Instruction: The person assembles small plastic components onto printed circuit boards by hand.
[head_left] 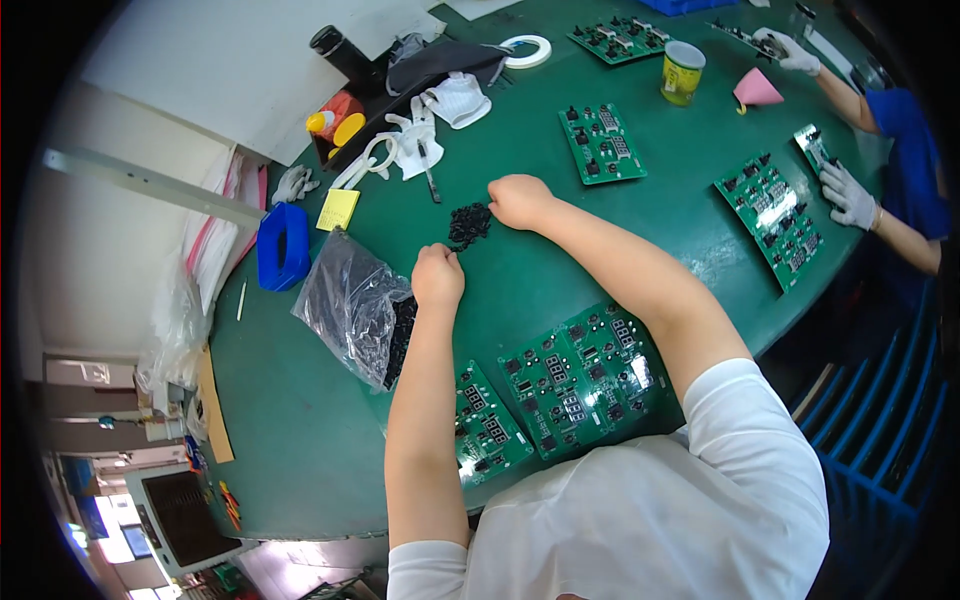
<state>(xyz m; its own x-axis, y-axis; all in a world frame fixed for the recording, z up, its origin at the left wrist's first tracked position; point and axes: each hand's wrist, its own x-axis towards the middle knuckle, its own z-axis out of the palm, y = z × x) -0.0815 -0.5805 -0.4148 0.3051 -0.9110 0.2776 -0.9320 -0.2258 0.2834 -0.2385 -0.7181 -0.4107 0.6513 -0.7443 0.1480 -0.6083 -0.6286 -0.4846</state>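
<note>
A small heap of black parts (468, 226) lies on the green table between my two hands. My left hand (438, 277) is closed at the heap's near left edge, fingertips toward it; what it pinches is too small to make out. At the heap's right side my right hand (518, 202) is closed too, and its curled fingers hide whatever is in them. Beside my left hand lies a clear plastic bag (345, 300) holding more black parts. Green circuit boards with digit displays, a double one (580, 385) and another (490, 425) partly behind my left forearm, lie close to my body.
A blue bin (283, 247), a yellow note pad (338, 209), white gloves (415, 145) and a tape roll (527, 51) lie on the far left. Beyond my right hand are a circuit board (603, 145) and a yellow-green can (682, 75). A gloved co-worker (905, 150) handles boards at right.
</note>
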